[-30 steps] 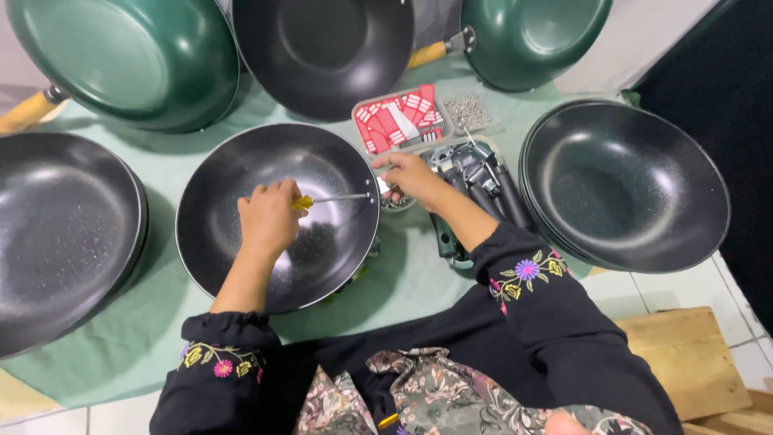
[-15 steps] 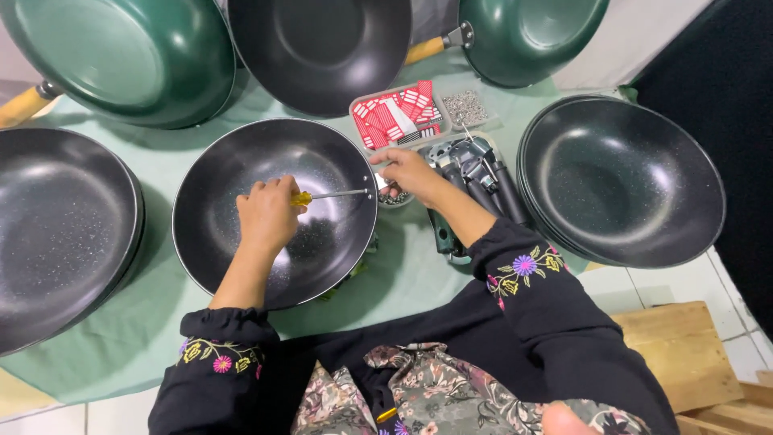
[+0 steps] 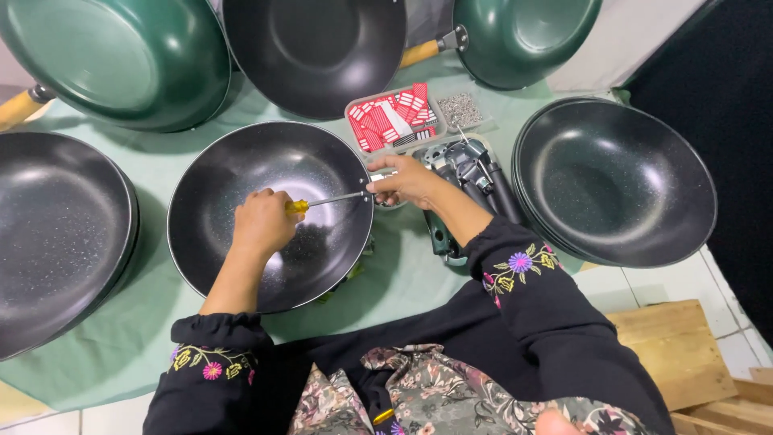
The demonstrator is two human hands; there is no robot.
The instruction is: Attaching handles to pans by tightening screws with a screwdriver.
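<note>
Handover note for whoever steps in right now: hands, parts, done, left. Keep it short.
Left hand: closed on the yellow grip of a screwdriver, shaft lying across the inside of the black pan, tip at the right rim.
Right hand: pinching a metal fitting at that rim, outside the pan.
Nearby: pile of dark handles, tray of red packets, small screws.
Done: fitting held at the rim, screwdriver on it.
Left: cannot tell if the screw is tight; no handle on this pan.

Two bare hands, left hand point(image 3: 262, 221) and right hand point(image 3: 409, 181). Long black sleeves point(image 3: 555, 322) gathered at the forearms, embroidered with pink, purple and yellow flowers near the cuffs. Below, a grey floral-patterned garment point(image 3: 419, 395).
</note>
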